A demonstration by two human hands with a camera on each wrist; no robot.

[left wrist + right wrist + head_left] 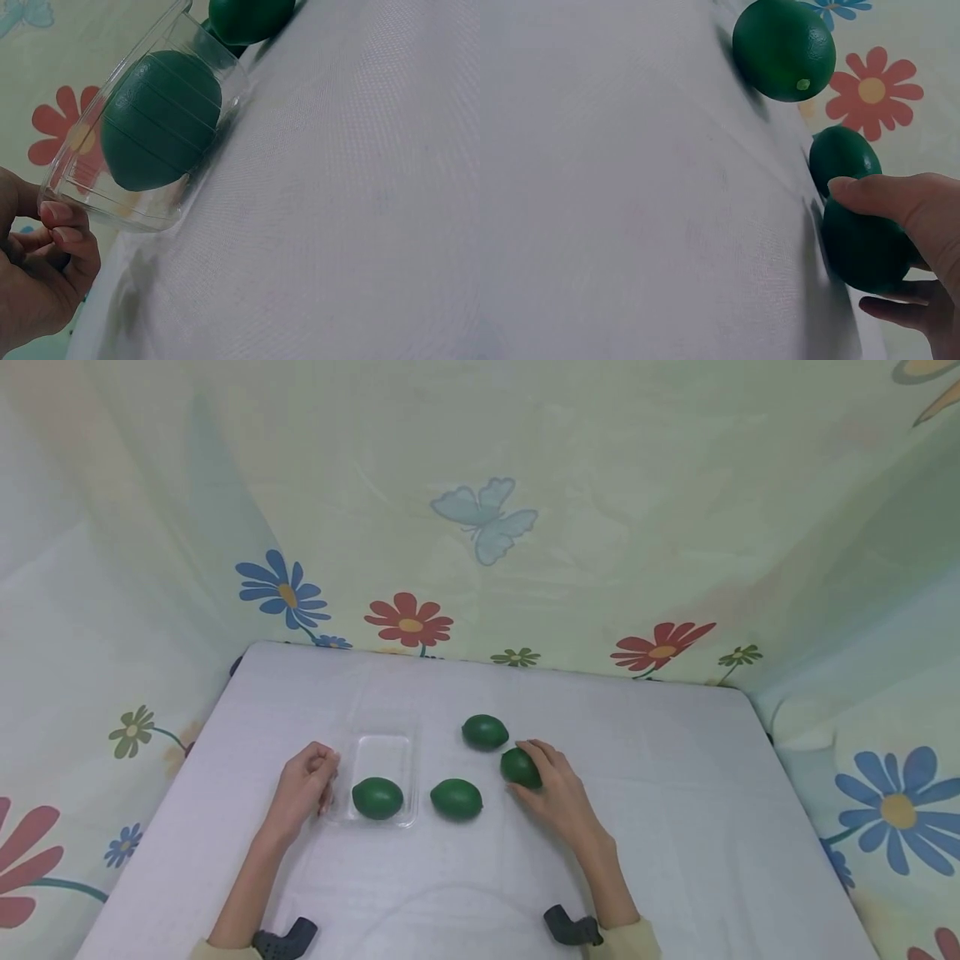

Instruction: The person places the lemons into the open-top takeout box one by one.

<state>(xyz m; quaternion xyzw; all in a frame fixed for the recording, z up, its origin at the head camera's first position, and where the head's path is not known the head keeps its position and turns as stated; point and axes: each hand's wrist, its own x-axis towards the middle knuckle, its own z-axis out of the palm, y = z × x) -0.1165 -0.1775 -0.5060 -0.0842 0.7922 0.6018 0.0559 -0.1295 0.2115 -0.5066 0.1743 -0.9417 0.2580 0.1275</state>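
Observation:
My left hand [303, 781] pinches the left rim of a clear plastic container [135, 217] between thumb and curled fingers. Inside that container, toward its near end, lies one green lime [377, 798]. To the right, my right hand [553, 793] grips a second lime [862, 247], thumb on one side and fingers on the other; it appears to rest on the table. Another lime [484, 732] lies just behind and left of the gripped one. Between the container and my right hand sits one more lime [457, 799].
A white cloth covers the table [675, 827]. Behind it hangs a curtain [600, 527] printed with flowers and a butterfly, which also runs along both sides. Dark wrist-worn devices [288, 938] show at both wrists near the front.

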